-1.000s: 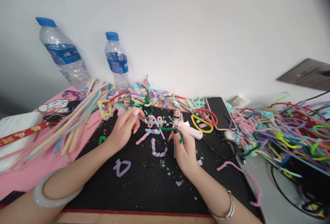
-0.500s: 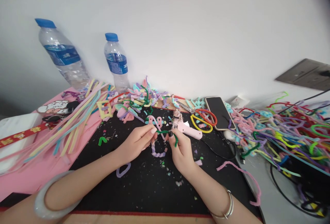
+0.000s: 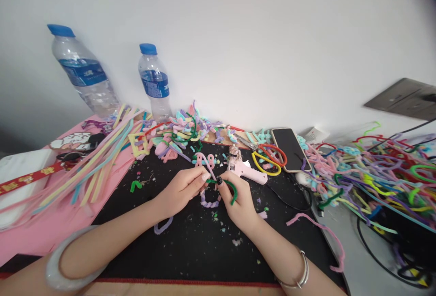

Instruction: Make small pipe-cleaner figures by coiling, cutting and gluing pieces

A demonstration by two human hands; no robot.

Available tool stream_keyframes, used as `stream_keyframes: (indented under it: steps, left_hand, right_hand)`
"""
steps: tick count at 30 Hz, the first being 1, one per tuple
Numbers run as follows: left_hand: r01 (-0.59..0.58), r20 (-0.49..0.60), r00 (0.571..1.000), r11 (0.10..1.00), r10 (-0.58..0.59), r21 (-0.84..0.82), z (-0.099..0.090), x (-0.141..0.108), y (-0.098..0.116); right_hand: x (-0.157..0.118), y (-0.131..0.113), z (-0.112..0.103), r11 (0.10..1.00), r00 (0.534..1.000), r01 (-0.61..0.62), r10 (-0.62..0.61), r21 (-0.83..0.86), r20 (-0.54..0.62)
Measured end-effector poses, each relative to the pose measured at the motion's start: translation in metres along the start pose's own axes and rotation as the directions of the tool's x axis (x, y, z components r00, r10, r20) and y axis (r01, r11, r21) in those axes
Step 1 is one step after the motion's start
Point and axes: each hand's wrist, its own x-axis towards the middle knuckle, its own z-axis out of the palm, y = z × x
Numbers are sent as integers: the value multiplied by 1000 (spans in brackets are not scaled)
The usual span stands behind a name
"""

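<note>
A green pipe cleaner [image 3: 234, 189] runs between my two hands, its loose end curving over the right one. My left hand [image 3: 182, 190] pinches the left part of it between thumb and fingertips. The right part is pinched by my right hand [image 3: 237, 198], its dark-nailed thumb on top. A pale lilac pipe cleaner [image 3: 208, 165] stands up by the left fingertips; whether it is held too I cannot tell. Just below the fingers lies a twisted lilac pipe-cleaner piece [image 3: 209, 204] on the black mat [image 3: 204, 250]. A lilac loop [image 3: 163, 226] rests beside my left wrist.
Beyond my hands lie a pink glue gun [image 3: 250, 172], scissors [image 3: 267, 162] and a phone [image 3: 290, 149]. Pipe cleaners heap at the back [image 3: 184, 130] and right [image 3: 361, 182]; long strips [image 3: 98, 169] lie left. Two water bottles [image 3: 155, 82] stand against the wall.
My hands have drawn closer together, and less of the green pipe cleaner shows between them. Its free end now arcs wider over my right hand.
</note>
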Motion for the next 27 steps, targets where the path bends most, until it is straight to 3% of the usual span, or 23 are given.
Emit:
stream_keyframes:
  steps: [6, 12, 20, 23, 27]
  left_hand:
    - [44, 63, 998, 976, -31, -214, 0, 1, 0]
    - [138, 147, 985, 935, -94, -326, -2, 4, -2]
    - [346, 368, 903, 881, -220, -322, -8, 2, 2]
    - [357, 350, 908, 864, -232, -354, -7, 2, 2]
    - [280, 243, 950, 876, -195, -392, -5, 4, 0]
  right_hand:
    - [0, 3, 1, 996, 995, 84, -85, -22, -48]
    - [-2, 5, -2, 986, 987, 158, -158, -54, -1]
    - [-1, 2, -4, 980, 978, 199, -198, -6, 67]
    - [-1, 1, -3, 976, 974, 218, -217, -12, 68]
    - [-1, 2, -3, 971, 974, 227, -226, -69, 24]
